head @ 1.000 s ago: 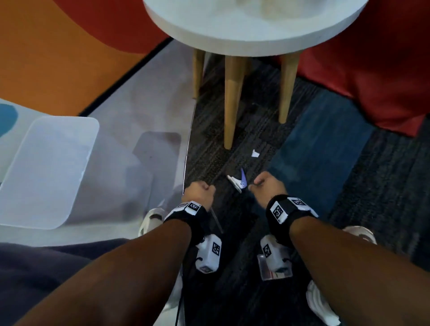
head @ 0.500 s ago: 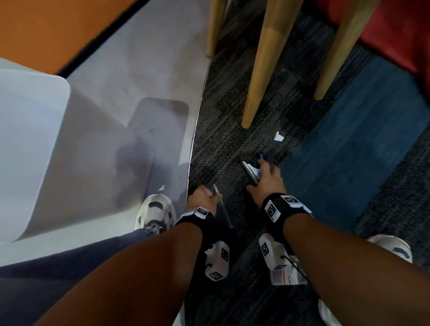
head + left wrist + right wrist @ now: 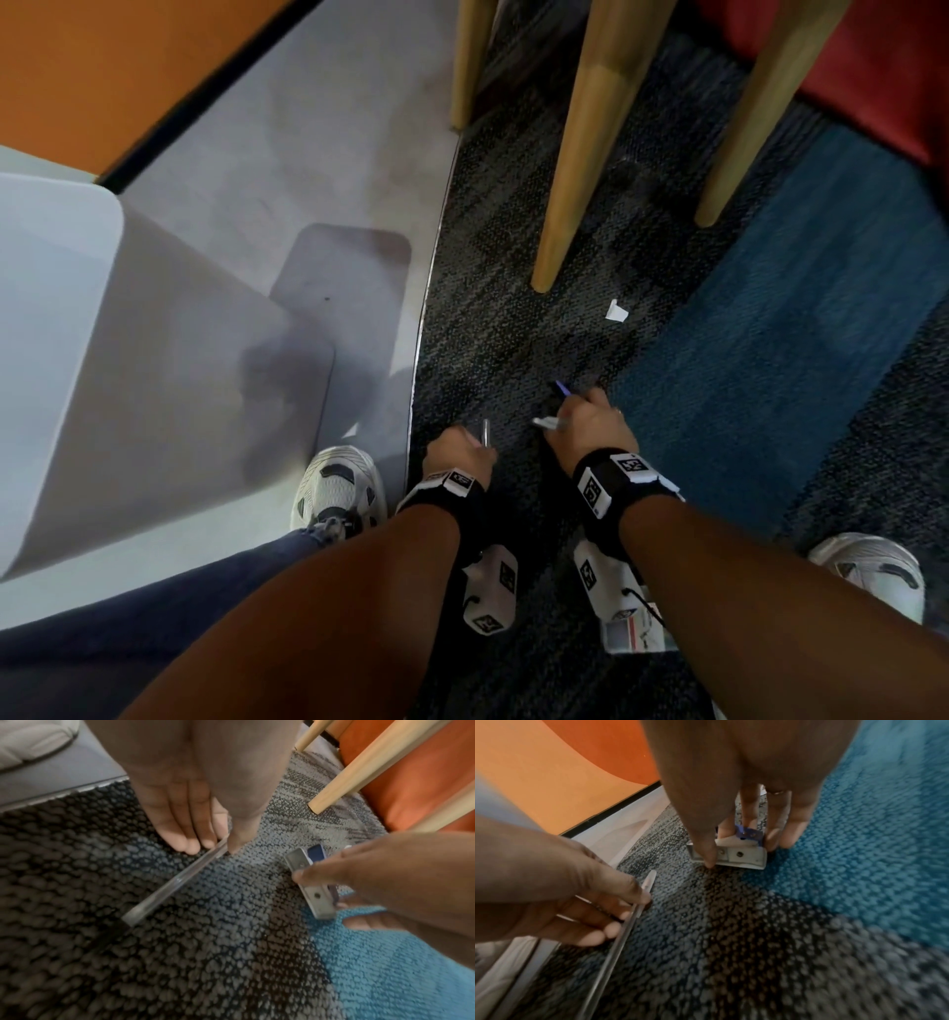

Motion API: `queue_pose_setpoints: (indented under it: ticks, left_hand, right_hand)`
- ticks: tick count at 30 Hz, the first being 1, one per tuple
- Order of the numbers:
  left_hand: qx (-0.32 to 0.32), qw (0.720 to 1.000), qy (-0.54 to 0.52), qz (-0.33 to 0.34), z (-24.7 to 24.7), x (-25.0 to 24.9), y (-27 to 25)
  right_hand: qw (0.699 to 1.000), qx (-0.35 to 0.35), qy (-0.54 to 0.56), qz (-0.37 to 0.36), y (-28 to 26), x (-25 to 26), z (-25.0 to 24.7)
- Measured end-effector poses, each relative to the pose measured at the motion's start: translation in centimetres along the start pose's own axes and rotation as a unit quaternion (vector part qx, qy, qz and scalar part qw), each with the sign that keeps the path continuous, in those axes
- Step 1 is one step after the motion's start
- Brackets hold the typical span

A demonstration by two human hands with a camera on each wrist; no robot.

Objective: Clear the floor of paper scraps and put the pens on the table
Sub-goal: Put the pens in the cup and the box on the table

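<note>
Head view: left hand point(image 3: 458, 452) curled round a clear pen point(image 3: 485, 430), tip poking out past the knuckles. Right hand point(image 3: 590, 426) bunched on a white scrap point(image 3: 545, 423) and a blue piece point(image 3: 562, 387). One loose paper scrap point(image 3: 615, 310) lies well beyond the fingertips, near a table leg point(image 3: 580, 154), easy to miss.

Left wrist view: thumb and fingers pinch the pen near one end; the long free barrel could swing or slip out.

Right wrist view: thumb presses the white scrap, fingers behind it at the blue piece; stacked bits may shed on lifting from the carpet point(image 3: 757, 923).
</note>
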State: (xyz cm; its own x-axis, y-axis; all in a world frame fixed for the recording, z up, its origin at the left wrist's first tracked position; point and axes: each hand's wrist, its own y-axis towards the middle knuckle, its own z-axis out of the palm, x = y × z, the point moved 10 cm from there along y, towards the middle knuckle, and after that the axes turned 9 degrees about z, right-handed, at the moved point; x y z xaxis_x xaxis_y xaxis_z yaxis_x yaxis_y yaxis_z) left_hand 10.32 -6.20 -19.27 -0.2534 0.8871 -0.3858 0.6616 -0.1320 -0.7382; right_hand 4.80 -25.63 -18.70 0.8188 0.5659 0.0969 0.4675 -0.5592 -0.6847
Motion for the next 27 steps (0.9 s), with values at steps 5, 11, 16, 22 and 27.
queue_pose_setpoints:
  ticks: [5, 11, 16, 22, 27]
  left_hand:
    - [-0.02, 0.999, -0.004, 0.029, -1.4, -1.9, -1.6]
    - [-0.053, 0.987, -0.03, 0.148, -5.3, -9.0, -4.9]
    - [-0.118, 0.939, -0.085, 0.313, -11.7, -17.8, -11.4]
    - [-0.2, 0.843, -0.182, 0.466, -21.3, -27.7, -22.0]
    - [-0.281, 0.755, -0.22, 0.55, -29.9, -34.8, -30.5]
  right_hand:
    - [0.998, -0.013, 0.057, 0.018, -2.1, -1.6, -2.2]
    - [0.99, -0.055, 0.13, -0.031, -5.1, -1.8, -9.6]
    - [0.984, -0.11, 0.1, -0.094, -10.1, -0.2, -17.8]
    - [0.957, -0.182, 0.112, -0.198, -17.5, 2.3, -27.4]
    - [0.911, -0.237, 0.198, -0.274, -23.0, 3.2, -33.8]
